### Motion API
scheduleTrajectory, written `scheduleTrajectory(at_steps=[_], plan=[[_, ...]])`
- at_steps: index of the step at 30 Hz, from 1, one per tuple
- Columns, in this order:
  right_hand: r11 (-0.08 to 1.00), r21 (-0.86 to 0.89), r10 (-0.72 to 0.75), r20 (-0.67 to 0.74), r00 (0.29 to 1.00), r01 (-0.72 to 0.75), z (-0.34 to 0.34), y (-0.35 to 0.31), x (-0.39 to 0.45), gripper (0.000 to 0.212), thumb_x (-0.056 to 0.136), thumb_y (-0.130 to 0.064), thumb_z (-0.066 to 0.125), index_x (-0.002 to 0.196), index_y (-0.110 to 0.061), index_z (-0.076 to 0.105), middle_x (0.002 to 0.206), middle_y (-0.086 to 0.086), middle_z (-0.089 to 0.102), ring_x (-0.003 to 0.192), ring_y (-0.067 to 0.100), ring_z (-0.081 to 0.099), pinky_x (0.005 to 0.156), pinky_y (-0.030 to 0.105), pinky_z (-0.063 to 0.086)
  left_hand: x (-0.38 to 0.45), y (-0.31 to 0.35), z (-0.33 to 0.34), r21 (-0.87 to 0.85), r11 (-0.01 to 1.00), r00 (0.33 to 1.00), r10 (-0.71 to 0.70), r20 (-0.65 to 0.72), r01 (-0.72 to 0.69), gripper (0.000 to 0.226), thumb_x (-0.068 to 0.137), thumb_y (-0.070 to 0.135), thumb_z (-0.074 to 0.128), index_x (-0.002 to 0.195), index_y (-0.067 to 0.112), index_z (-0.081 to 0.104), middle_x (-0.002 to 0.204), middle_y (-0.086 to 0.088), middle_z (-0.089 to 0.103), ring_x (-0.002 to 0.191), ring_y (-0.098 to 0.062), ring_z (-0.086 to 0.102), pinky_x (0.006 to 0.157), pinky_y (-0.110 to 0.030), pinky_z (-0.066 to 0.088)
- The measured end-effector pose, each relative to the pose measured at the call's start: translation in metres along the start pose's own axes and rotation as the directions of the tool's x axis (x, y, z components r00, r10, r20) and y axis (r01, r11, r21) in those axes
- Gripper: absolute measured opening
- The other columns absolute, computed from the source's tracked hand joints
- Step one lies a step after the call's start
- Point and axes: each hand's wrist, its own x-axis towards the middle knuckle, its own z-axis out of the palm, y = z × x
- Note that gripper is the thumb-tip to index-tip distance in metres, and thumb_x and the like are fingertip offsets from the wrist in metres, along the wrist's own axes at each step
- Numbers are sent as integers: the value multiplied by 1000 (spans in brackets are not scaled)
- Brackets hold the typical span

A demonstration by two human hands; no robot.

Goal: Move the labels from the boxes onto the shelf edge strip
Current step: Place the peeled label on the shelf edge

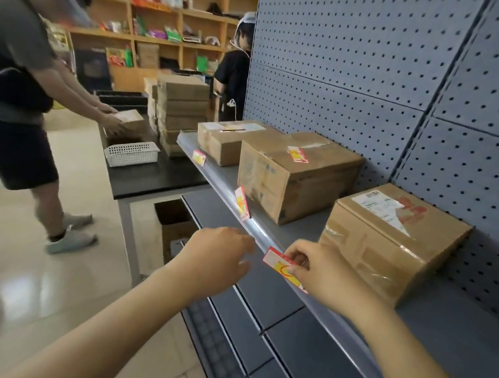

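- The shelf [299, 235] carries three cardboard boxes along its back, against the pegboard wall [380, 64].
- The clear edge strip [256, 230] runs the whole front edge of the shelf; two labels already sit in it, one near the far end [199, 157] and one around the middle [242, 203].
- The nearest box [391, 242] has no red-and-yellow label on it that I can see; the middle box [293, 178] still has one lying on its top [297, 154], so at least that one is left to move.
- The right hand [322, 271] pinches a third label [283, 267] between thumb and fingertips, pressing it against the strip at the near part of the front edge.
- The left hand [218, 260] hangs just beside the strip, fingers loosely curled and gripping nothing; whether its fingertips touch the strip cannot be told.
- To seat the label well, I judge the lower edge should go into the strip's channel first, the label kept level with the strip, then the top edge tucked under the lip while the left hand steadies the strip.
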Motion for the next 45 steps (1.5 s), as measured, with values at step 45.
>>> scheduleTrajectory(at_steps=[45], plan=[[787,256,609,-471,638,-562,33,13,-21,13,89,-8,61,96,-17,66,87,-3,69,76,8,65,71,33,56,130,15,92,-121,577,577,816,44,-807,34,91,8,44,123,19,43,94,-7,65,81,-31,62,56,-32,36]])
